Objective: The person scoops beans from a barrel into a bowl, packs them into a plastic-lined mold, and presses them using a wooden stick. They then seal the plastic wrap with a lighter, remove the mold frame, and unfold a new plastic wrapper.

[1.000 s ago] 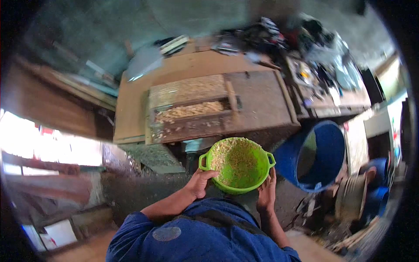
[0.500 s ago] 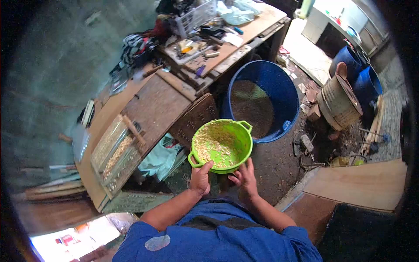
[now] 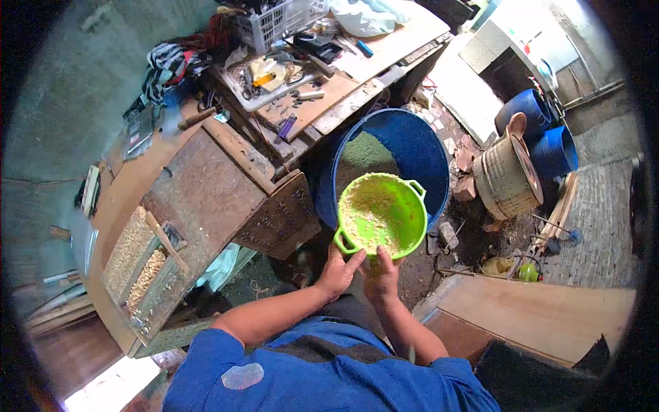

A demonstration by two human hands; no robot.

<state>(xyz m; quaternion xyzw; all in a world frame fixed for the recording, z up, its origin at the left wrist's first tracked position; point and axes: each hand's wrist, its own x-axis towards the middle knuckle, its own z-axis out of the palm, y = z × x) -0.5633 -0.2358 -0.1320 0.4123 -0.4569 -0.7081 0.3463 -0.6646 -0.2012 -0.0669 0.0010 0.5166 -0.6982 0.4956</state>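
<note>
Both my hands hold a bright green plastic basin (image 3: 405, 218) with two loop handles, in the middle of the view. Pale yellowish flakes or grains (image 3: 364, 209) cling to its inner wall and bottom, mostly on the left. My left hand (image 3: 336, 273) grips the near-left side by one handle, thumb up on the rim. My right hand (image 3: 381, 276) is closed at the near rim, its lower fingers partly hidden beneath. Behind and partly under the basin stands a large blue drum (image 3: 429, 154), holding a greyish-brown granular material.
Left is a wooden bench box (image 3: 206, 161) with a slot of pale grains (image 3: 146, 278). A cluttered table (image 3: 384, 62) carries a white crate (image 3: 274, 27) and tools. Further right stand a beige barrel (image 3: 504, 178) and blue barrels (image 3: 556, 147). A wooden board (image 3: 522, 309) lies at lower right.
The basin and both hands have moved right and now overlap the blue drum's near side more. My right hand has come closer to my left. The camera view has shifted too.
</note>
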